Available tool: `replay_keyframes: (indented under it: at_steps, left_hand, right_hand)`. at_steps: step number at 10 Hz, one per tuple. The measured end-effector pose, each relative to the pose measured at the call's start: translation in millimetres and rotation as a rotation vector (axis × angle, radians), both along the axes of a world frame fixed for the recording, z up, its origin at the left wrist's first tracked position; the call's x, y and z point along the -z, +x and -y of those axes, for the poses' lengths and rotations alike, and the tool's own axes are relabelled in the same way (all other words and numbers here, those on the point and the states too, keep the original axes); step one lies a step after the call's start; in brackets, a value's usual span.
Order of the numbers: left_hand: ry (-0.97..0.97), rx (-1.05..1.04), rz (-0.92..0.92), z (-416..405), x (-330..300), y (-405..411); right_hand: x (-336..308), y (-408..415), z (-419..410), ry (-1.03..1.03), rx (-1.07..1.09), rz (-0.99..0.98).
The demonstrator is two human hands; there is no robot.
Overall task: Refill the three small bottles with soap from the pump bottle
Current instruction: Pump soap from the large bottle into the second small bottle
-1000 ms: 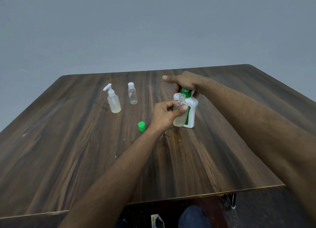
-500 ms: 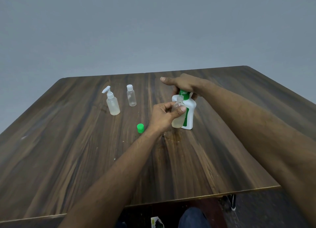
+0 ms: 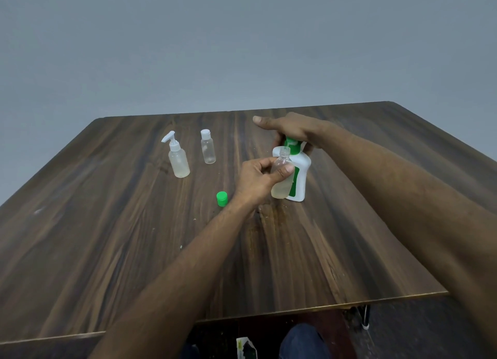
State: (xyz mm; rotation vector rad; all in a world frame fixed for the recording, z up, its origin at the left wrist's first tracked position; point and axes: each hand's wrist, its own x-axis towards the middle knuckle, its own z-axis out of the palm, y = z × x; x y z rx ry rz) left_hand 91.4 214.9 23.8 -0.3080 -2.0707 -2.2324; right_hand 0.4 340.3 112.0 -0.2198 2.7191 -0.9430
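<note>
No words, brand names or numbers can be read anywhere. The white pump bottle (image 3: 300,175) carries a green label strip down its front, but any print on it is too small and partly hidden to make out. At 6 o'clock, below the table (image 3: 107,251) edge, a small green-and-white packet (image 3: 246,348) shows a dark printed shape, also unreadable.

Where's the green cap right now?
The green cap lies loose on the table, just left of the left hand holding the open small bottle.
</note>
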Motion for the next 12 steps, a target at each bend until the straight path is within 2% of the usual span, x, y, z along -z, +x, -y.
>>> replay_keyframes:
  at_steps: [2,4,7,10,12]
  left_hand:
    - [-0.009,-0.002,-0.013,0.0,-1.6,1.0]
    - [-0.009,-0.008,0.001,0.4,-1.7,1.3]
    - [-0.032,-0.019,0.002,-3.1,-4.1,5.2]
    - [-0.046,-0.025,-0.006,-0.7,-3.4,4.0]
    - [-0.038,-0.017,0.000,-3.6,-2.9,5.1]
  right_hand:
    - [1.8,-0.9,0.6,-0.004,0.009,-0.020]
    - [-6.5,2.3,-2.3,-0.004,-0.006,0.054]
    - [3.4,-1.0,0.8,-0.004,0.019,-0.026]
    - [-6.4,2.9,-0.5,0.002,0.002,0.028]
    - [2.6,1.0,1.3,0.002,0.011,-0.035]
